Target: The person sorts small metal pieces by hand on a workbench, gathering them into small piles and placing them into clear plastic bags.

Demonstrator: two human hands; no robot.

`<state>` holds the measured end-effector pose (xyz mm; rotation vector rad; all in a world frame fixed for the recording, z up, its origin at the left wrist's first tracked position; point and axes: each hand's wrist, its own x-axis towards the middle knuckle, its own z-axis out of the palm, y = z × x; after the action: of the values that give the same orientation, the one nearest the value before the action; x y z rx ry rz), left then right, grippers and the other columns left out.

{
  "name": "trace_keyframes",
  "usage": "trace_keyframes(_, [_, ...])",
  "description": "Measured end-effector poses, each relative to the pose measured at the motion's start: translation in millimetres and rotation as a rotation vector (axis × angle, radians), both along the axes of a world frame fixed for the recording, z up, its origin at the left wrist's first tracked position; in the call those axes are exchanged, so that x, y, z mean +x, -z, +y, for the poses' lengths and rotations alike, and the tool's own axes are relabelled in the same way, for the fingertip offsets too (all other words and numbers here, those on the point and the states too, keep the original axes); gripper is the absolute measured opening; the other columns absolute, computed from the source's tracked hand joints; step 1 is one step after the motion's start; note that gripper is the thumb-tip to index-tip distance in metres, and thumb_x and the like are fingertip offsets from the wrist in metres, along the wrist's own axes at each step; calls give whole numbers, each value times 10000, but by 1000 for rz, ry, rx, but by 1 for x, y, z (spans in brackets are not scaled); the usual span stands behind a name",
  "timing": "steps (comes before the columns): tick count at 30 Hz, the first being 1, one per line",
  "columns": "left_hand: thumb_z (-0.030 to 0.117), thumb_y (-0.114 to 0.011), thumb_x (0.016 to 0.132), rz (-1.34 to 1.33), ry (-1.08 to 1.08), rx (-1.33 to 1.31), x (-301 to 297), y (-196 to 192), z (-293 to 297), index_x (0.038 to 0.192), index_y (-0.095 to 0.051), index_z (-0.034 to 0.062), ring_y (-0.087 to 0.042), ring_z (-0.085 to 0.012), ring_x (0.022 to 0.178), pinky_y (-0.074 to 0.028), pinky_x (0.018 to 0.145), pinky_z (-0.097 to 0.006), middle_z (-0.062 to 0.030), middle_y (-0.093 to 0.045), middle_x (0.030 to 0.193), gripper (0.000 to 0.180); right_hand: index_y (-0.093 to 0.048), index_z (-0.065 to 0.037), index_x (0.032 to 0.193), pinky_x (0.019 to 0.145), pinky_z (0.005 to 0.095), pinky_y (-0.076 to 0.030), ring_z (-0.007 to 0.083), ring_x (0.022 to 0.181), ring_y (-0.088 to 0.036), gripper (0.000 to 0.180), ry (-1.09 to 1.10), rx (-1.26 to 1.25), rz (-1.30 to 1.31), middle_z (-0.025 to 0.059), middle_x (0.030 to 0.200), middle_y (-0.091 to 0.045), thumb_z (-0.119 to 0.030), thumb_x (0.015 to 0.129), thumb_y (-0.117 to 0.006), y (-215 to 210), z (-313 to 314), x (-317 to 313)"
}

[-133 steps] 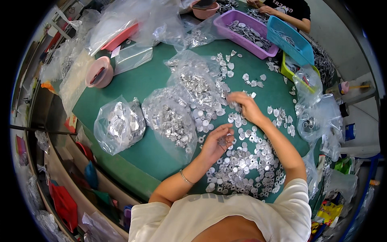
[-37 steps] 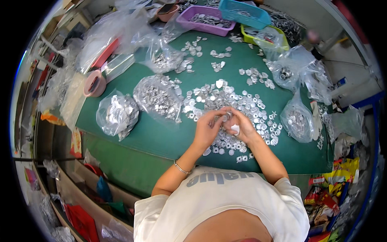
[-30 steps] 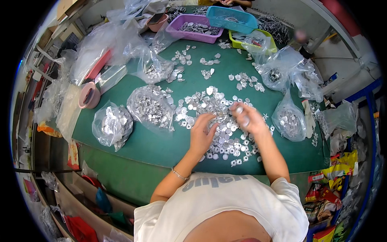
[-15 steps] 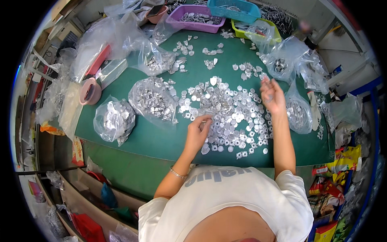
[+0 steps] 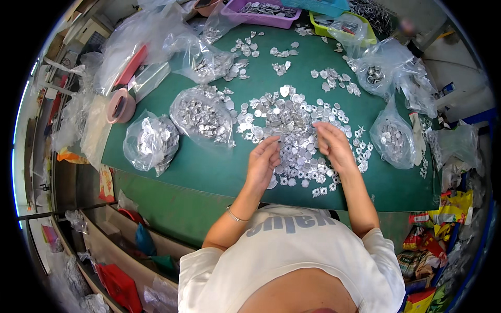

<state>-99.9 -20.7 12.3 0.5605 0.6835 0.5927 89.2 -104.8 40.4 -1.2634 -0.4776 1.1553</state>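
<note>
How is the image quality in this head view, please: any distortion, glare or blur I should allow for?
Head view: strong fisheye, so the green table edges bow and the corners are black; glare glints off the clear plastic bags; the left hand, right hand and loose metal pieces are evenly lit and sharp.

Both hands, left hand (image 5: 263,160) and right hand (image 5: 334,146), over loose silver parts (image 5: 295,130).

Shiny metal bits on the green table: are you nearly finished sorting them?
Not nearly. Done: several clear bags already hold pieces. In hand: the left hand and right hand rest on the loose pile. Left: that big pile, plus small clusters farther back.
</note>
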Motion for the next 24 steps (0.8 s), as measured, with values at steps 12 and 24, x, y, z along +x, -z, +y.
trace_keyframes(12, [223,-386,932,-380,56,-304,-9,0,8,1312,-308,-76,-252,-376,1314,-241,1077,-476,-264,-268,1393,489,-597,-17,868,450,204,-279,41,525,-388,163,16,-121,-204,-25,635,-489,-177,882,-568,13,3,10])
trace_keyframes(24, [257,-400,936,-228,125,-408,4,-13,-6,1260,-403,-54,-499,-250,1033,-407,908,-400,-181,-513,1083,449,-595,5,875,556,195,-372,36,643,-478,154,-214,-3,-369,-24,714,-560,-144,890,-559,11,-2,-36])
